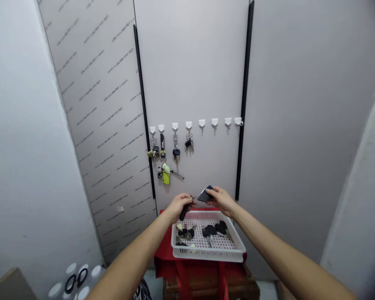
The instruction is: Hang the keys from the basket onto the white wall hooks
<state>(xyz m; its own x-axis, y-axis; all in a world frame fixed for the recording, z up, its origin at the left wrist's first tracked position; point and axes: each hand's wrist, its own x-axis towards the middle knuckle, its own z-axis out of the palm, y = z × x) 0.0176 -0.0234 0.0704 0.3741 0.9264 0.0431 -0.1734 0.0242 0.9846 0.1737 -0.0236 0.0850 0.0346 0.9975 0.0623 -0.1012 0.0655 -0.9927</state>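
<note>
My left hand [177,206] is closed around a black, long key fob [184,213] that hangs below its fingers. A small metal key ring [193,198] shows at its fingertips. My right hand [221,201] pinches a dark, flat, shiny-edged tag [205,193], which appears joined to that ring. Both hands are held above the back rim of a white perforated plastic basket [210,252]. Inside it lie several bunches of keys, among them a black-headed bunch [210,231] on the right and another bunch [187,232] on the left.
White hooks run in a row across the grey panel [190,62]. Key bunches [176,153] hang from the left hooks; a bare hook [214,123] is among those on the right. A red bag [165,254] lies under the basket on a wooden stool [243,287]. White-lidded containers [96,271] stand lower left.
</note>
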